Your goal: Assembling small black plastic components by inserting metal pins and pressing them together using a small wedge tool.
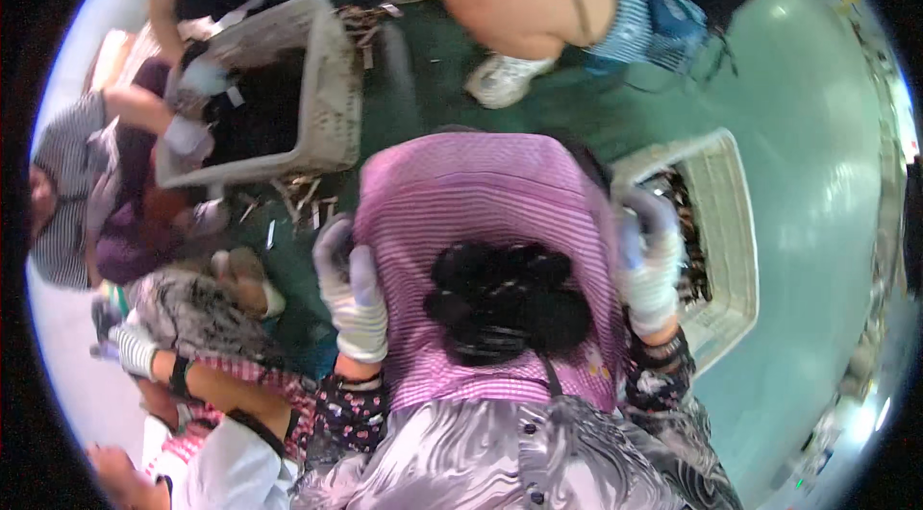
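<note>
A pink-and-white striped apron [481, 183] covers my lap. In its middle lies a heap of shiny black rounded pieces [505, 303], whose kind I cannot make out. My left hand [353, 294], in a white glove with grey-lilac fingers, is beside the apron's left edge. Its thumb and fingers are apart, with nothing visible between them. Over on the right, my right hand [650, 260], gloved alike, is between the apron's edge and a white plastic crate [735, 222]. Its fingers are also apart and appear to hold nothing. Neither hand touches the black heap.
Dark and brownish strips [687, 222] lie in the right crate. At the upper left stands a larger crate [332, 92] with dark contents, a person's gloved hand [189, 138] at its rim. Scraps [303, 198] litter the green floor. Another person's shoe [505, 77] is ahead; co-workers sit left.
</note>
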`<state>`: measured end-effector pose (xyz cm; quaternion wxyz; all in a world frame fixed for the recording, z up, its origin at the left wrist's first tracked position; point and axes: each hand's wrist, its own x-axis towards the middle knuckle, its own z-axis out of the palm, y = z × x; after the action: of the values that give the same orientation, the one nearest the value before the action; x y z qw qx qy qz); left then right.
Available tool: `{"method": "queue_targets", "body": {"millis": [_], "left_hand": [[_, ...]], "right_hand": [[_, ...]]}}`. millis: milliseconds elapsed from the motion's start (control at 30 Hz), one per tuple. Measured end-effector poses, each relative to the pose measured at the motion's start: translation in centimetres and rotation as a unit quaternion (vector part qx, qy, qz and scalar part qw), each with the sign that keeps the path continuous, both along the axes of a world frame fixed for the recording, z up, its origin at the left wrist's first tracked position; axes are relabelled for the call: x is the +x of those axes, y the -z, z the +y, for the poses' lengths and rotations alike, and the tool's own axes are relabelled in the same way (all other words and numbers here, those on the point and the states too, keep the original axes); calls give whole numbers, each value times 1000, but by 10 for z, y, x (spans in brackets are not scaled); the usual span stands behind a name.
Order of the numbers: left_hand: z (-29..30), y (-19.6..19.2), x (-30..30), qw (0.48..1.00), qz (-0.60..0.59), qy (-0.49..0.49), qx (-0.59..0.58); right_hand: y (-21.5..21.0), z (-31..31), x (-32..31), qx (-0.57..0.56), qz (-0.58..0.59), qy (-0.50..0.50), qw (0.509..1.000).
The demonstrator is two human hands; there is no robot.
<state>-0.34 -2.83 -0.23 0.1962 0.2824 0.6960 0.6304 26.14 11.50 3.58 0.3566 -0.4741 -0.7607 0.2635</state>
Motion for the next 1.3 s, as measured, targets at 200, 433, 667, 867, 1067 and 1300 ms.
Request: {"method": "queue_targets", "body": {"millis": [200,433,667,867,1067,1300], "left_hand": [[-17,108,-62,966,-152,26,-206],[-38,227,-134,795,78,112,-592],[-32,278,-160,725,-2,147,-673],[-64,340,-173,706,7,142,-694],[-36,264,-107,830,35,51,-554],[-7,125,-59,978,124,-29,-166]], "right_hand": [[-20,-19,5,-18,-7,-70,997],[-18,-24,-11,-169,50,26,984],[-30,-26,-17,-184,-18,69,980],[-38,-20,-36,-161,-83,38,983],[-47,-22,-22,-138,-75,64,986],[-59,-27,-31,-138,85,37,986]]}}
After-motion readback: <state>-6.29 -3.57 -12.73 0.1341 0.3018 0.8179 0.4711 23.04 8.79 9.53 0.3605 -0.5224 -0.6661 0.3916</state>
